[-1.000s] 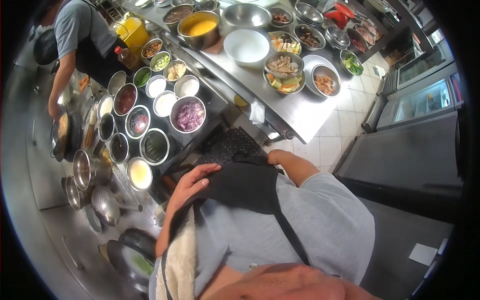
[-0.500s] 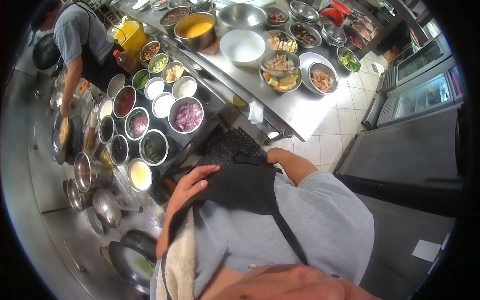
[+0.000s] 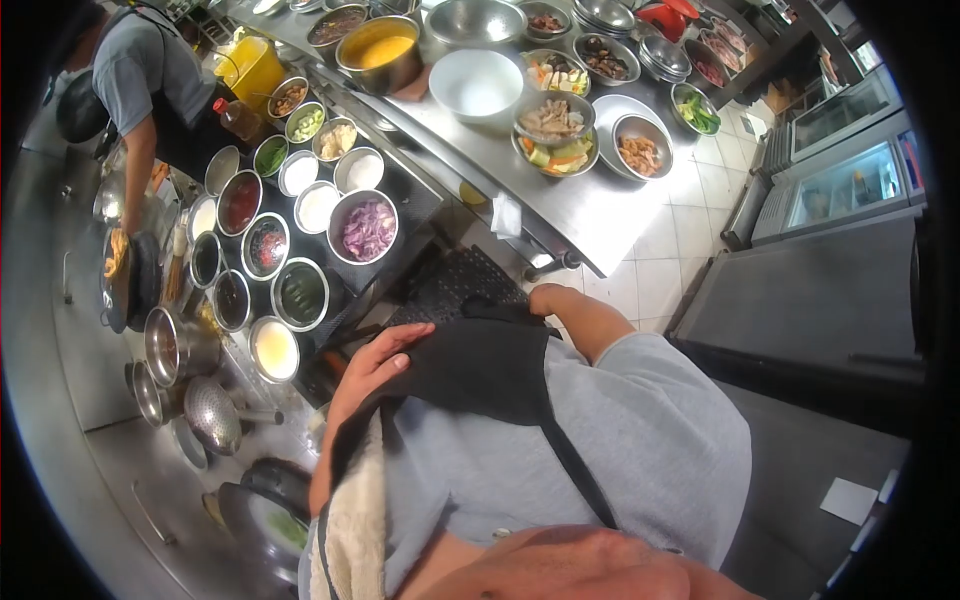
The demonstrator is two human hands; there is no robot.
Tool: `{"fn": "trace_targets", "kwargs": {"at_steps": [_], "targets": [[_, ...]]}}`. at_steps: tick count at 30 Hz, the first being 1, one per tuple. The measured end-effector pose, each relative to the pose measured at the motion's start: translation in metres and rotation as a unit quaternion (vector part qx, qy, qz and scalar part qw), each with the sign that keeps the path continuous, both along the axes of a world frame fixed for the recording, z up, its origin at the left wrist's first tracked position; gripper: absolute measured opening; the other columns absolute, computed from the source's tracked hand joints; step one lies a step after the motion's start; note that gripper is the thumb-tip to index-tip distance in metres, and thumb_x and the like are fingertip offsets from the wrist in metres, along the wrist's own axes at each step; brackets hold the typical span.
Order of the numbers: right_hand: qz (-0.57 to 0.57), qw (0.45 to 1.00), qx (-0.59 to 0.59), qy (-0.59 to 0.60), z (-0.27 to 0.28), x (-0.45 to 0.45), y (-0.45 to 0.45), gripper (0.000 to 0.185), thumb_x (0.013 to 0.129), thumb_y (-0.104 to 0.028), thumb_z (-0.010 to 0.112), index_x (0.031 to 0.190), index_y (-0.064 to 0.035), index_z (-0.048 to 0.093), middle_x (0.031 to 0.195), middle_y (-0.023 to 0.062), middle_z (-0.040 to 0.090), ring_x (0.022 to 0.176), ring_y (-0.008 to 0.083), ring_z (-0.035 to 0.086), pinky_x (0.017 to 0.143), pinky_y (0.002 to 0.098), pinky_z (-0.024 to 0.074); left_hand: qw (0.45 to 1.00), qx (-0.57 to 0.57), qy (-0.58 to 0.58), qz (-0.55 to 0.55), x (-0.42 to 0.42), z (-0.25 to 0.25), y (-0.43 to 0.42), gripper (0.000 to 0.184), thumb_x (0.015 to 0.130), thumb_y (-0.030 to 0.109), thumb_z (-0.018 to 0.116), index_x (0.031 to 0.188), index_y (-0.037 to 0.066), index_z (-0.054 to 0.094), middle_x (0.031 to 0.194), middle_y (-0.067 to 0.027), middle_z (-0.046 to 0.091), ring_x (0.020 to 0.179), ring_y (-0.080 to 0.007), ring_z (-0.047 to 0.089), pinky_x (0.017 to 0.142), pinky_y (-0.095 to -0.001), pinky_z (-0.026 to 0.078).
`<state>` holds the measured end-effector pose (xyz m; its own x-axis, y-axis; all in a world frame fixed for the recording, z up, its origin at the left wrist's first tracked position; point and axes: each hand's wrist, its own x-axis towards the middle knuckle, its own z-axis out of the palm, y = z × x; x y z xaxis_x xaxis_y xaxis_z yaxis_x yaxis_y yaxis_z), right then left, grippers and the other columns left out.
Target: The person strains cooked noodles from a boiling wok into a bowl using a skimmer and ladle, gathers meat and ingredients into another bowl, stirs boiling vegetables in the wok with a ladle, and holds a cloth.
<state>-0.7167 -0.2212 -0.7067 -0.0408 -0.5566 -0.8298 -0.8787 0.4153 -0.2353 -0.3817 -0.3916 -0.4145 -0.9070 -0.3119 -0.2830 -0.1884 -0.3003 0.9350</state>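
Observation:
My left hand lies flat against the black apron at my waist, its fingers stretched out and holding nothing. My right forearm reaches toward the other side of the apron; the fingers of that hand are hidden. Beyond my left hand, metal containers stand close together on a dark surface, among them one of chopped purple onion, one of pale yellow liquid and one of dark green contents. A perforated ladle lies by the metal pots at left.
A steel table ahead carries bowls of cut food, a white bowl and a pot of orange liquid. At left a co-worker reaches toward a wok. Another wok sits lower left. A fridge stands right.
The view has shifted slightly, so the bowls and table appear a little further left and up. My left hand stays on the apron. The co-worker's arm remains over the wok area.

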Motion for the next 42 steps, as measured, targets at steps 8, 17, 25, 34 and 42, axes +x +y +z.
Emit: {"fn": "trace_targets", "kwargs": {"at_steps": [8,17,25,34,42], "targets": [[-0.019,1.000,-0.009,-0.007,0.000,-0.006,0.002,0.036,0.083,-0.027,0.061,0.108,-0.0058,0.075,0.114,0.0206,0.071,0.109,0.0369,0.067,0.095,0.0464,0.0517,1.000,-0.005,0.005,-0.015,-0.010,0.002,-0.005,0.047,0.098,0.019,0.056,0.140,-0.002,0.052,0.144,-0.0122,0.055,0.136,-0.0218,0.048,0.115,-0.0347,0.032],[0.006,1.000,0.029,-0.008,0.010,-0.009,-0.013,0.035,0.079,-0.020,0.061,0.108,-0.0059,0.076,0.120,0.0182,0.070,0.112,0.0329,0.068,0.095,0.0438,0.0535,1.000,-0.012,-0.009,-0.023,-0.012,-0.002,-0.013,0.046,0.100,0.019,0.055,0.143,0.002,0.051,0.145,-0.0082,0.055,0.135,-0.0193,0.048,0.109,-0.0320,0.038],[0.012,0.999,0.040,-0.014,0.011,-0.011,-0.021,0.038,0.081,-0.022,0.061,0.113,-0.0064,0.075,0.126,0.0179,0.068,0.118,0.0322,0.065,0.099,0.0435,0.0522,0.999,-0.025,-0.017,-0.013,-0.012,0.003,-0.014,0.046,0.100,0.018,0.055,0.143,0.002,0.051,0.144,-0.0082,0.056,0.134,-0.0192,0.049,0.110,-0.0327,0.037],[0.025,0.999,0.038,-0.019,-0.020,-0.018,-0.033,0.040,0.081,-0.021,0.061,0.116,-0.0063,0.074,0.128,0.0186,0.067,0.117,0.0329,0.066,0.098,0.0447,0.0527,1.000,-0.022,-0.013,0.015,-0.008,-0.002,-0.015,0.046,0.099,0.018,0.055,0.143,0.002,0.051,0.144,-0.0081,0.056,0.133,-0.0186,0.050,0.108,-0.0319,0.038],[0.104,0.994,0.014,-0.025,-0.031,-0.021,-0.042,0.038,0.084,-0.025,0.057,0.113,-0.0098,0.075,0.123,0.0156,0.069,0.115,0.0342,0.066,0.097,0.0457,0.0520,0.999,-0.028,-0.017,0.032,-0.008,0.002,-0.014,0.046,0.101,0.017,0.054,0.144,0.002,0.050,0.143,-0.0074,0.056,0.132,-0.0175,0.050,0.106,-0.0313,0.041]]}}
